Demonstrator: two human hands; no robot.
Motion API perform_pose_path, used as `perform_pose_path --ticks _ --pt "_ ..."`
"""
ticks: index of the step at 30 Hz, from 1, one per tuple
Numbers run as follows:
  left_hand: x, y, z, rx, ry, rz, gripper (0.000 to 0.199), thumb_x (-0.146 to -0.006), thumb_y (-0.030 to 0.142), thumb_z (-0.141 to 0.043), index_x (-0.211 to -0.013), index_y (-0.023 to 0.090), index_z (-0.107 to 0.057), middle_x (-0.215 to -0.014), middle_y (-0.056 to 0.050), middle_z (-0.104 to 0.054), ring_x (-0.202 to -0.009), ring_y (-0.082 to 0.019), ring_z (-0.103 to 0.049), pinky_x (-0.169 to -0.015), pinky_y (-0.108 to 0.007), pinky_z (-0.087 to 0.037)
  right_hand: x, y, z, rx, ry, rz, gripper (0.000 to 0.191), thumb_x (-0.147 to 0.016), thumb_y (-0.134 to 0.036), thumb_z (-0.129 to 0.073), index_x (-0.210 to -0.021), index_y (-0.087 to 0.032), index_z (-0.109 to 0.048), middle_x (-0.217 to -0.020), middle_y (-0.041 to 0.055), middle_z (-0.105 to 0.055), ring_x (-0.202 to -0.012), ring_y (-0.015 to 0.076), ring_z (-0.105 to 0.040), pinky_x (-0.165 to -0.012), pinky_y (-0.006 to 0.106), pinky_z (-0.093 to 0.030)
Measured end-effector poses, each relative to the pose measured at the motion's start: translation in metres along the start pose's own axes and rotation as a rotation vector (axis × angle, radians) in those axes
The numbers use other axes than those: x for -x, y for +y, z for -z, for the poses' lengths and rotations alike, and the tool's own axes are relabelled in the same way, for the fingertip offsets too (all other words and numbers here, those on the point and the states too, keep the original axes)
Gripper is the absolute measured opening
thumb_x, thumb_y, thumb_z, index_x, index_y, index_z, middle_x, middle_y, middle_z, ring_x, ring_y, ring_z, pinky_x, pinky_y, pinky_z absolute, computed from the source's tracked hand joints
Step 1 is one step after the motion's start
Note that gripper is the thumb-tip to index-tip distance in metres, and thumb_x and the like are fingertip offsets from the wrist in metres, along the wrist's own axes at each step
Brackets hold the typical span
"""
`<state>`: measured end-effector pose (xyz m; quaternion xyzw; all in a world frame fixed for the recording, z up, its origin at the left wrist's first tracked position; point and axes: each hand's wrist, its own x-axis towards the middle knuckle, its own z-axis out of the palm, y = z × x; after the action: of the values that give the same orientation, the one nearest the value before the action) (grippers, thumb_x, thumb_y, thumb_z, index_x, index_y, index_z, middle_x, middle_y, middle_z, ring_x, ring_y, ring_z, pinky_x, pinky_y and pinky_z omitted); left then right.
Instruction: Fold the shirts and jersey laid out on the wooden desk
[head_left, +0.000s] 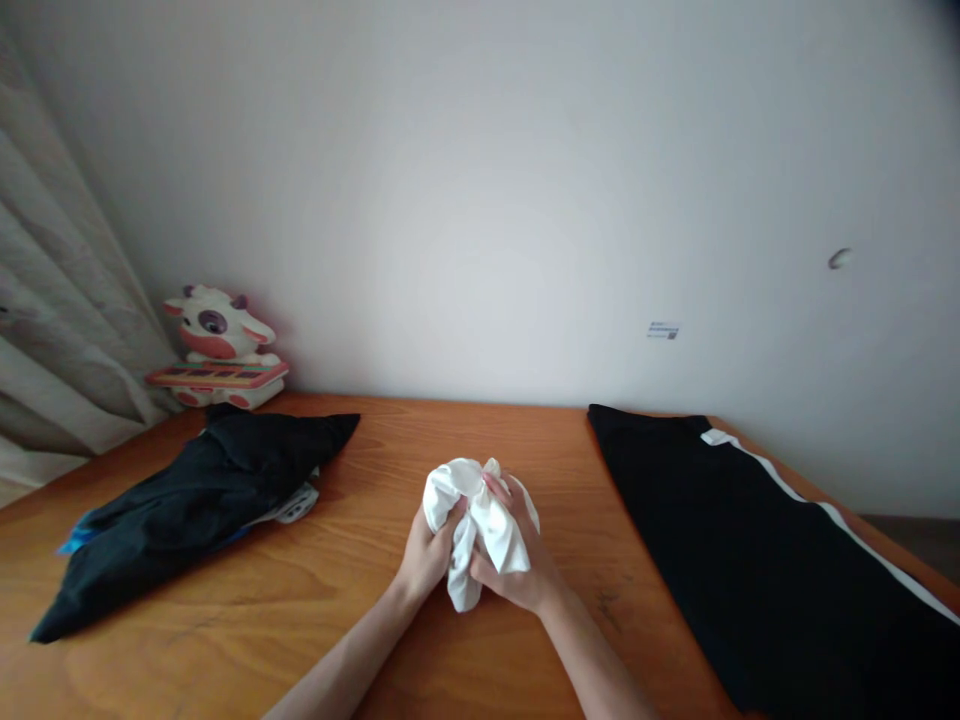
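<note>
A bunched white cloth [504,535] is held between my two hands just above the middle of the wooden table. My left hand [429,552] grips its left side, the thumb pressed into the folds. On the other side my right hand [529,570] is closed on the cloth, with fingers over the top and the thumb below. Parts of the fingers are hidden by the fabric, and one end of it hangs down between the hands. What kind of garment or cloth it is does not show.
Dark folded clothing [187,490] with blue and white bits lies at the left. Black trousers [757,530] with a white side stripe lie flat at the right. A cow-shaped toy keyboard [221,350] stands by the curtain [60,250]. The wall backs the table [480,425].
</note>
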<state>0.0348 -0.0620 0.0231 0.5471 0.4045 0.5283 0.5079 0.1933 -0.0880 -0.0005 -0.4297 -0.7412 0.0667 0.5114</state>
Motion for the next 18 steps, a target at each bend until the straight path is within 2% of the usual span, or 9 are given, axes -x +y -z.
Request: perform_pose_path --ticks 1,3,5,9,12,15,18 --pt "0.000 0.001 0.002 0.009 0.022 -0.007 0.055 -0.080 0.061 -0.070 -0.112 0.016 -0.068 -0.113 -0.010 -0.075 -0.109 -0.032 -0.069 -0.098 -0.041 -0.053 0.001 -0.004 0.001 -0.008 -0.043 -0.020 0.108 -0.066 -0.043 -0.084 -0.155 -0.028 -0.025 -0.155 0.0148 -0.038 -0.143 0.0403 -0.039 -0.113 0.060 -0.039" --pt "0.000 0.002 0.004 0.030 0.045 -0.011 0.057 -0.078 0.061 -0.072 -0.113 0.016 -0.068 -0.113 -0.010 -0.076 -0.109 -0.032 -0.069 -0.098 -0.042 -0.053 0.004 -0.010 -0.003 -0.054 -0.048 -0.074 0.128 -0.053 -0.052 -0.091 -0.157 -0.027 -0.020 -0.154 0.0162 -0.040 -0.142 0.0422 -0.040 -0.113 0.062 -0.039" --pt "0.001 0.003 0.004 0.049 0.050 0.005 0.060 -0.076 0.063 -0.072 -0.111 0.015 -0.069 -0.109 -0.010 -0.077 -0.106 -0.031 -0.070 -0.095 -0.041 -0.054 0.005 -0.014 -0.010 -0.130 -0.027 -0.125 0.132 -0.050 -0.054 -0.093 -0.157 -0.027 -0.021 -0.152 0.0161 -0.044 -0.139 0.0400 -0.045 -0.111 0.059 -0.043" --pt "0.004 0.001 0.003 0.029 0.067 0.037 0.066 -0.077 0.074 -0.064 -0.100 0.013 -0.071 -0.092 -0.009 -0.077 -0.092 -0.031 -0.072 -0.082 -0.038 -0.058 0.005 -0.020 -0.017 -0.247 -0.025 -0.128 0.109 -0.062 -0.045 -0.088 -0.152 -0.029 -0.029 -0.144 0.0143 -0.051 -0.127 0.0346 -0.058 -0.101 0.051 -0.055" --pt "0.003 0.000 0.007 -0.038 0.071 0.019 0.067 -0.081 0.076 -0.057 -0.096 0.013 -0.072 -0.089 -0.010 -0.076 -0.094 -0.031 -0.071 -0.084 -0.038 -0.057 0.004 -0.020 -0.015 -0.252 -0.020 -0.098 0.099 -0.063 -0.037 -0.086 -0.148 -0.031 -0.034 -0.139 0.0114 -0.055 -0.120 0.0321 -0.062 -0.098 0.048 -0.057" --pt "0.001 0.004 0.014 -0.022 0.057 -0.002 0.064 -0.081 0.069 -0.063 -0.112 0.013 -0.069 -0.107 -0.011 -0.075 -0.107 -0.032 -0.068 -0.094 -0.040 -0.054 0.003 -0.018 -0.010 -0.221 -0.021 -0.092 0.089 -0.064 -0.031 -0.082 -0.144 -0.031 -0.041 -0.132 0.0082 -0.060 -0.112 0.0293 -0.066 -0.096 0.044 -0.057" --pt "0.001 0.010 0.016 0.184 0.016 -0.009 0.069 -0.083 0.061 -0.068 -0.138 0.022 -0.054 -0.129 -0.010 -0.068 -0.116 -0.029 -0.066 -0.101 -0.040 -0.051 0.001 -0.021 -0.005 -0.158 -0.078 -0.093 0.078 -0.064 -0.026 -0.075 -0.137 -0.031 -0.049 -0.126 0.0059 -0.065 -0.107 0.0286 -0.067 -0.093 0.042 -0.057"
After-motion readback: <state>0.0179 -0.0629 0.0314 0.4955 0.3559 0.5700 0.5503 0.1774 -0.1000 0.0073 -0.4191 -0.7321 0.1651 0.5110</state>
